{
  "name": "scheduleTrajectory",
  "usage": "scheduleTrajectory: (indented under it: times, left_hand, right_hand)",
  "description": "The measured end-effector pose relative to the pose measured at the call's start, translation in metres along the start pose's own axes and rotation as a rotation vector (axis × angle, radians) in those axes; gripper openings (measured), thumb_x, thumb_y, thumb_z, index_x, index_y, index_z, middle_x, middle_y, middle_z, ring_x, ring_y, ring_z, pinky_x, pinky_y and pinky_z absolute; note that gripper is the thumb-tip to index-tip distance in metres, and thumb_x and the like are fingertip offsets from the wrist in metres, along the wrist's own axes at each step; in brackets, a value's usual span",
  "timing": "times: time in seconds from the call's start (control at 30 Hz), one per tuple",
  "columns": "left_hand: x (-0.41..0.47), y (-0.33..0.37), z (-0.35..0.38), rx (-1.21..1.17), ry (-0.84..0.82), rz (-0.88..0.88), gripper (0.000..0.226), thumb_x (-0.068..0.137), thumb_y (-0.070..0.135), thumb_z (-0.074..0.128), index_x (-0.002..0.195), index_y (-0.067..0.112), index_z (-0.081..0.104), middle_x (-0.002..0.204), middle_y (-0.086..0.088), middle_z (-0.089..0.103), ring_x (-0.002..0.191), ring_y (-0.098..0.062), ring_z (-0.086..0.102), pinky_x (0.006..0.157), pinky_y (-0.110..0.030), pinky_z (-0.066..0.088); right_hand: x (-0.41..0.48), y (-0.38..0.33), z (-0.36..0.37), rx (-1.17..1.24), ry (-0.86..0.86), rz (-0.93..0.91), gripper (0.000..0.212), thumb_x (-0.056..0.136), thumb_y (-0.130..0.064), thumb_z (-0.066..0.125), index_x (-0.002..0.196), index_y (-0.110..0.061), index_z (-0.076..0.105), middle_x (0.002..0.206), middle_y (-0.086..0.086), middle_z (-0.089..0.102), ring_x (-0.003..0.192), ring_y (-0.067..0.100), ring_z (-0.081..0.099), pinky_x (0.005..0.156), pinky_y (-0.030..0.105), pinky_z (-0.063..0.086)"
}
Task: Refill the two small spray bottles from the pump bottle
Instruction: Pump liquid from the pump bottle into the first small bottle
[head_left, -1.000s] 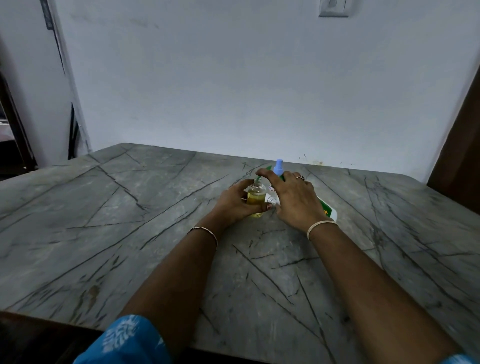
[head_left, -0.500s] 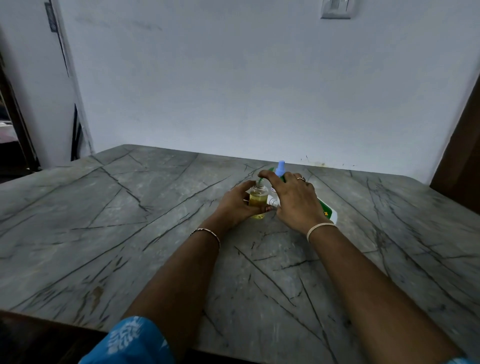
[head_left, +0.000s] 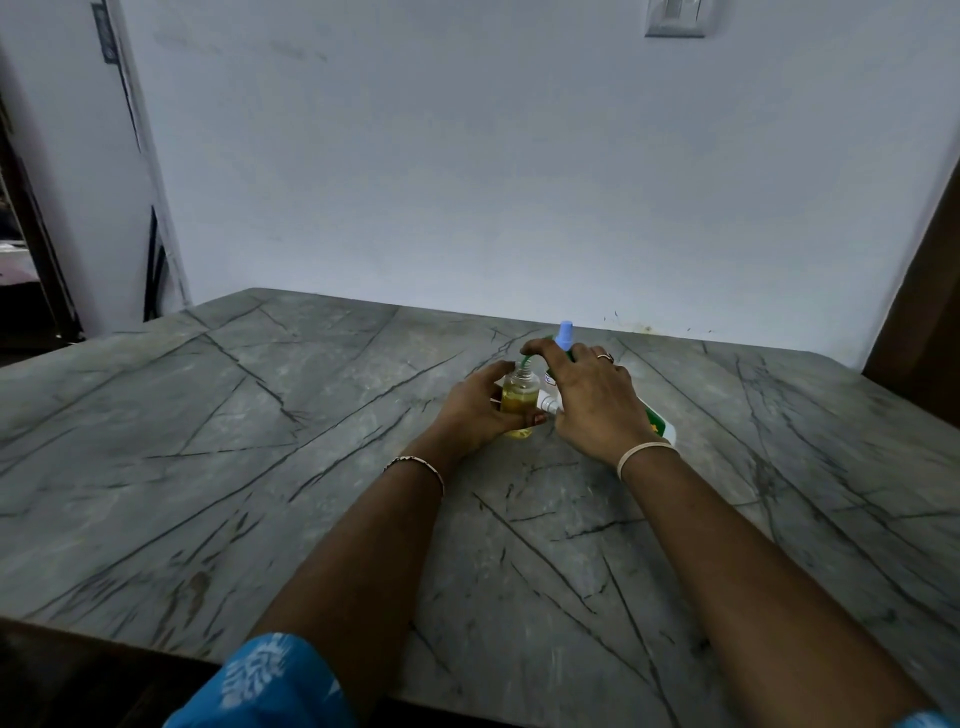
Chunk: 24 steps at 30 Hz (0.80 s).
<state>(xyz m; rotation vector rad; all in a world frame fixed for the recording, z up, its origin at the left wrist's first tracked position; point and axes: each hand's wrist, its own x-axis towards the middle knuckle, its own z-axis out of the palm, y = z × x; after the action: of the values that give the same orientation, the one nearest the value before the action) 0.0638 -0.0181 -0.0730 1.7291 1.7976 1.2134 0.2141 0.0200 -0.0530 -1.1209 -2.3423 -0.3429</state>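
A small bottle of yellow liquid stands on the bench, right of centre and near the far edge, and is gripped round its side by the left hand. The green spout of the pump bottle, clasped under the right hand, is held at its neck. A blue cap is seen just behind. Bench surface extends widely left, right and forward; the far edge is closed by the wall.

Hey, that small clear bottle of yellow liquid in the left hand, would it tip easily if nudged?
Probably. The small clear bottle looks narrow for its height, so a nudge might topple it. Its neck seems uncapped, so it would likely spill. Mostly full of liquid, it's probably hefty for its size.
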Motion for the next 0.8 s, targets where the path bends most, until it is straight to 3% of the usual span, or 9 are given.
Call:
scheduleTrajectory:
  times: [0.17, 0.4, 0.63, 0.8]
  left_hand:
    - [0.0012, -0.0014, 0.0004, -0.017, -0.002, 0.000, 0.085, 0.069, 0.031, 0.083, 0.141, 0.017, 0.040, 0.130, -0.008, 0.059, 0.110, -0.022, 0.062, 0.098, -0.039, 0.049]
    - [0.0019, -0.0012, 0.0008, -0.050, 0.003, 0.003, 0.087, 0.067, 0.028, 0.085, 0.140, 0.012, 0.041, 0.131, -0.009, 0.059, 0.112, -0.023, 0.061, 0.099, -0.042, 0.049]
    - [0.0027, -0.0013, 0.0008, -0.026, 0.025, 0.024, 0.084, 0.066, 0.028, 0.085, 0.138, 0.012, 0.045, 0.129, -0.006, 0.060, 0.112, -0.020, 0.061, 0.095, -0.030, 0.049]
    - [0.0050, -0.0052, 0.0016, -0.038, 0.039, 0.039, 0.071, 0.062, 0.030, 0.087, 0.125, 0.016, 0.057, 0.116, -0.002, 0.068, 0.102, -0.015, 0.065, 0.095, -0.036, 0.052]
  right_hand:
    - [0.0005, -0.0020, 0.0011, -0.013, 0.006, 0.005, 0.078, 0.077, -0.017, 0.071, 0.140, -0.035, 0.028, 0.122, 0.012, 0.053, 0.116, 0.032, 0.049, 0.095, 0.046, 0.044]
    - [-0.0018, 0.0037, 0.0051, -0.044, 0.003, 0.000, 0.086, 0.080, -0.019, 0.070, 0.144, -0.043, 0.018, 0.127, 0.012, 0.051, 0.118, 0.031, 0.048, 0.097, 0.047, 0.044]
    - [-0.0005, -0.0014, 0.0010, -0.009, 0.006, 0.004, 0.078, 0.078, -0.017, 0.069, 0.141, -0.037, 0.027, 0.124, 0.012, 0.052, 0.117, 0.032, 0.048, 0.096, 0.047, 0.043]
    - [-0.0006, -0.0034, 0.0012, -0.003, 0.025, -0.003, 0.075, 0.078, -0.015, 0.068, 0.139, -0.034, 0.030, 0.121, 0.012, 0.052, 0.116, 0.032, 0.049, 0.094, 0.047, 0.044]
